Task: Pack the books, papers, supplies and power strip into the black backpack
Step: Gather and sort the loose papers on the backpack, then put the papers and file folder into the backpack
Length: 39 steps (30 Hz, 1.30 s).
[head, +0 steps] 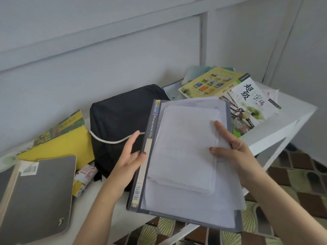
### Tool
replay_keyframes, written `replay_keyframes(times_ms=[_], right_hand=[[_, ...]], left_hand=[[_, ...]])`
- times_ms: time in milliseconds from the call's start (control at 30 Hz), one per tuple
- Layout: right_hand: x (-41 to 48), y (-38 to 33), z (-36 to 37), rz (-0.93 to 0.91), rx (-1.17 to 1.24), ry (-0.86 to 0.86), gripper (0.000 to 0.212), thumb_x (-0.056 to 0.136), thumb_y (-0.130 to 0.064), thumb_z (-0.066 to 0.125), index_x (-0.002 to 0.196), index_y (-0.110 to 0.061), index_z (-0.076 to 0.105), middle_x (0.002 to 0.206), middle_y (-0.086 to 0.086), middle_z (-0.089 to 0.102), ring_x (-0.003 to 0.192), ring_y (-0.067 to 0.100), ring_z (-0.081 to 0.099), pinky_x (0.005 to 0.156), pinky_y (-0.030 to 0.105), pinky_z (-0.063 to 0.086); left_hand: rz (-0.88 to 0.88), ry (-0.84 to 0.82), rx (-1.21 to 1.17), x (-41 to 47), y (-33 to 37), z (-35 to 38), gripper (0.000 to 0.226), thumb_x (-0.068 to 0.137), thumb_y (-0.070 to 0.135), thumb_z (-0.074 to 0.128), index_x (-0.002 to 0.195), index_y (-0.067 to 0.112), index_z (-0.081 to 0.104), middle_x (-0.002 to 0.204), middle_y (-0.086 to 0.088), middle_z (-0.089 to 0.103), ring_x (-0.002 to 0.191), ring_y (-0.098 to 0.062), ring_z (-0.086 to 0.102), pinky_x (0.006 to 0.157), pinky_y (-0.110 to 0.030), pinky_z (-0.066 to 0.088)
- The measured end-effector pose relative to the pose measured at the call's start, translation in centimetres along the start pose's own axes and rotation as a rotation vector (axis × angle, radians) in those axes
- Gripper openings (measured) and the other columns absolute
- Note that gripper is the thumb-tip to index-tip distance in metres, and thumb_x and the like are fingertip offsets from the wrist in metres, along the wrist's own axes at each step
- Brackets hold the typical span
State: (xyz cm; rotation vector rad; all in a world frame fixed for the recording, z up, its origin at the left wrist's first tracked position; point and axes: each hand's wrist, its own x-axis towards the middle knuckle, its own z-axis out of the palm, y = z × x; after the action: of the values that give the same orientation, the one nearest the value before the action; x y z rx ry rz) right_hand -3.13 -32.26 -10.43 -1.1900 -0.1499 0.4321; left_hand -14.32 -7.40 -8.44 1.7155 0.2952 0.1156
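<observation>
1. Folder (pixel 187 211): grey-blue file, spine label reading "Management File", barcode at its near end. Held above the table's (pixel 290 124) front edge, just right of the backpack, long side running away from the viewer.
2. Papers (pixel 184 152): loose white sheets stacked on the folder's cover, a smaller folded bundle on top of larger sheets; some corners overhang the folder on the right.
3. Left hand (pixel 131 156): fingers spread and partly extended, thumb on the folder's spine edge, steadying it rather than clenching.
4. Right hand (pixel 233 147): grips the folder's right edge, thumb and forefinger pressed flat on the top papers.
5. Backpack (pixel 120 124): black, lying on the table against the wall, behind and left of the folder. Whether its opening is unzipped cannot be told.
6. Cord (pixel 113 141): white, draped across the backpack's front, running towards the left hand.
7. Yellow book (pixel 62 147): flat on the table, left of the backpack, touching it.
8. Green book (pixel 65 128): lies behind the yellow book, partly under it.
9. Grey notebook (pixel 37 198): near-left corner, barcode sticker at its top edge.
10. Patterned packet (pixel 84 179): small, pink and yellow, between the notebook and the backpack.
11. Book pile (pixel 228 85): right rear of the table, several overlapping covers, the topmost white with large Chinese characters.
12. Floor (pixel 300 174): patterned tiles, visible beneath the table.
</observation>
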Motion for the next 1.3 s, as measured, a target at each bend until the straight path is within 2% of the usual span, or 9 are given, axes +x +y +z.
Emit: replay_keyframes(times_ms=[167,367,567,833,967,1100,1167,1233,1300], right_hand=[[-1.6,0.2,-1.4,0.007,0.006,0.03,0.07,0.078,0.015,0.058,0.124,-0.038,0.057,0.112,-0.012,0.069,0.094,0.012,0.069,0.066,0.022,0.056],[-3.5,0.0,-2.7,-0.022,-0.015,0.069,0.068,0.077,0.013,0.06,0.118,-0.041,0.06,0.111,-0.015,0.069,0.095,0.012,0.068,0.069,0.024,0.057],[-6.0,-0.3,-3.6,-0.069,-0.043,0.112,0.07,0.078,0.015,0.058,0.123,-0.039,0.058,0.103,-0.021,0.07,0.089,0.004,0.068,0.065,0.018,0.054],[-8.3,-0.1,-4.3,-0.059,-0.036,0.184,0.068,0.076,0.015,0.06,0.122,-0.036,0.061,0.114,-0.014,0.068,0.097,0.013,0.068,0.078,0.028,0.056],[-9.3,-0.3,-4.1,-0.081,-0.02,0.212,0.069,0.075,0.015,0.059,0.123,-0.034,0.06,0.109,-0.018,0.069,0.097,0.009,0.067,0.079,0.026,0.056],[-9.9,-0.6,-3.3,-0.082,0.027,0.243,0.07,0.07,0.014,0.06,0.122,-0.032,0.061,0.114,-0.017,0.067,0.098,0.009,0.067,0.072,0.021,0.056],[-10.2,-0.7,-2.7,-0.082,0.047,0.257,0.07,0.069,0.014,0.059,0.121,-0.032,0.062,0.114,-0.016,0.067,0.097,0.01,0.068,0.073,0.022,0.056],[-10.5,-0.5,-1.9,-0.078,0.063,0.26,0.069,0.069,0.012,0.06,0.121,-0.034,0.062,0.113,-0.014,0.069,0.097,0.015,0.068,0.075,0.025,0.057],[-10.6,-0.2,-1.2,-0.071,0.081,0.256,0.069,0.069,0.01,0.06,0.121,-0.035,0.062,0.114,-0.01,0.069,0.098,0.019,0.068,0.076,0.028,0.057]], left_hand=[[-0.004,0.116,0.232,-0.6,-1.1,-0.4,0.032,0.098,0.017,0.044,0.121,0.039,0.048,0.107,0.022,0.061,0.097,0.017,0.055,0.079,-0.005,0.039],[0.005,0.05,0.406,-0.9,-3.0,-0.7,0.038,0.088,0.007,0.06,0.11,0.036,0.056,0.11,0.018,0.064,0.107,0.004,0.056,0.097,-0.023,0.039],[0.022,-0.063,0.456,-0.5,-3.5,-1.3,0.054,0.072,0.009,0.078,0.11,0.041,0.057,0.111,0.029,0.062,0.11,0.015,0.05,0.093,-0.014,0.034],[0.097,-0.09,0.675,0.0,-2.4,-1.8,0.034,0.073,0.015,0.078,0.096,0.038,0.067,0.1,0.024,0.067,0.101,0.01,0.056,0.092,-0.019,0.038],[0.116,-0.011,0.565,0.7,-0.6,-2.2,0.036,0.074,0.003,0.075,0.093,0.031,0.064,0.077,0.012,0.072,0.08,-0.001,0.066,0.079,-0.02,0.045],[-0.031,0.032,0.303,2.6,0.9,-3.9,0.037,0.075,0.0,0.073,0.099,0.025,0.06,0.073,-0.001,0.073,0.091,-0.018,0.065,0.097,-0.034,0.04],[-0.128,0.016,0.183,3.5,1.3,-4.6,0.029,0.079,0.002,0.069,0.099,0.021,0.061,0.078,-0.004,0.072,0.094,-0.021,0.063,0.097,-0.035,0.041],[-0.209,0.019,0.053,4.4,1.6,-5.2,0.017,0.084,0.006,0.064,0.097,0.018,0.062,0.091,-0.006,0.067,0.095,-0.022,0.061,0.085,-0.032,0.048],[-0.181,0.084,0.024,5.5,1.7,-6.0,0.015,0.085,0.007,0.064,0.094,0.019,0.063,0.096,-0.007,0.065,0.094,-0.022,0.061,0.08,-0.032,0.049]])
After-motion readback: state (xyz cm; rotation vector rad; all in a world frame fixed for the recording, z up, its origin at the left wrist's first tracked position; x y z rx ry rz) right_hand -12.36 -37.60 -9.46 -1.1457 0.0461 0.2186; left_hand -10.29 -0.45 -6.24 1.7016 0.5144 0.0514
